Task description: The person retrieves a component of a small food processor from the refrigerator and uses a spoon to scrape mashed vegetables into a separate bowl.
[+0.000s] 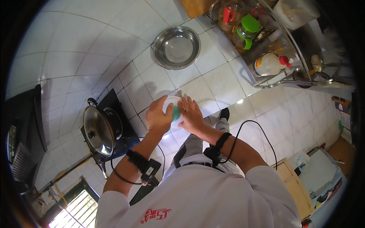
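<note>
Between my hands is a round white plastic object with a green middle (pixel 175 114); whether it is a bowl, a lid or a small container, I cannot tell. My left hand (pixel 159 116) grips its left side, with the thumb over the green part. On the other side, my right hand (pixel 191 115) lays its fingers across the right edge, and its thumb is lower down. Both hands hold it just above the near edge of the white-tiled counter (pixel 196 88). Part of the object is covered by my fingers.
A stainless steel basin (pixel 176 52) sits farther back on the counter. To the left, a pan with a glass lid (pixel 98 131) rests on a black stove (pixel 115 99). At right, a metal rack (pixel 293 42) holds a green-lidded jug (pixel 248 30) and a red-capped bottle (pixel 269 65).
</note>
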{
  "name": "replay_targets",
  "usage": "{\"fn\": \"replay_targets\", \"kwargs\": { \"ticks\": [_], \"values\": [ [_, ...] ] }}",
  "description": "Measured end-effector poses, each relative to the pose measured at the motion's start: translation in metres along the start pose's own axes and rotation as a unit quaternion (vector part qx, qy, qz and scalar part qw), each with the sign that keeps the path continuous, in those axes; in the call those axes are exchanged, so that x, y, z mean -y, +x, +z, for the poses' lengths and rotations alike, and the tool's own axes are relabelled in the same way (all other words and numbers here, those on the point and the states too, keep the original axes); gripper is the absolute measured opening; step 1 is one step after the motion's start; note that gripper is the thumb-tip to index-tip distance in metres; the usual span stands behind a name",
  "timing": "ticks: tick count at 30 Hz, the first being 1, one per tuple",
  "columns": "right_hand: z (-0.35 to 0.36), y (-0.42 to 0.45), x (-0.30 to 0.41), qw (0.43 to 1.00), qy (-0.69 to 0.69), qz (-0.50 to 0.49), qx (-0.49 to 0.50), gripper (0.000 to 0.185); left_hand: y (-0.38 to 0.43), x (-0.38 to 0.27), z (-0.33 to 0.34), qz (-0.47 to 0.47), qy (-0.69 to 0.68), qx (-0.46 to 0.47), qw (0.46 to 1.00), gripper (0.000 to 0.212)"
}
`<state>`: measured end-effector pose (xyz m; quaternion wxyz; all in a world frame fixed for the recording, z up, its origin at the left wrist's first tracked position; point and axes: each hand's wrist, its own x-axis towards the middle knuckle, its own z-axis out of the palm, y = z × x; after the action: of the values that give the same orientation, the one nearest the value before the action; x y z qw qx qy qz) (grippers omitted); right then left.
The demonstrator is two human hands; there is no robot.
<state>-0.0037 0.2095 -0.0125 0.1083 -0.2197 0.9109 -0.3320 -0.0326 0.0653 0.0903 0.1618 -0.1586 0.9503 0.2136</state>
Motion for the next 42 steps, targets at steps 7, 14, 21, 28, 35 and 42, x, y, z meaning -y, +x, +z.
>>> {"fn": "replay_targets", "kwargs": {
  "ticks": [7,14,21,28,35,42],
  "values": [
    [0.007,-0.008,0.007,0.999,0.035,-0.001,0.011,0.107,0.015,0.026,0.029,0.028,0.019,-0.006,0.999,0.045],
    [0.003,-0.004,0.002,1.000,0.024,0.004,0.009,0.104,0.005,0.002,-0.014,0.060,0.006,-0.039,0.997,0.047],
    [0.006,0.004,-0.001,0.999,0.031,-0.010,-0.023,0.103,0.023,0.021,0.027,0.055,0.009,-0.043,0.998,0.042],
    [0.007,-0.004,-0.003,0.999,0.046,-0.006,-0.018,0.107,0.001,0.000,-0.012,0.074,0.014,-0.033,0.997,0.048],
    [0.005,0.000,-0.008,0.999,0.048,0.000,-0.020,0.103,0.028,0.017,0.029,0.042,0.034,-0.028,0.998,0.045],
    [0.010,-0.007,-0.007,0.999,0.043,0.008,-0.023,0.104,0.013,0.007,0.010,0.042,0.034,-0.006,0.999,0.046]
  ]
}}
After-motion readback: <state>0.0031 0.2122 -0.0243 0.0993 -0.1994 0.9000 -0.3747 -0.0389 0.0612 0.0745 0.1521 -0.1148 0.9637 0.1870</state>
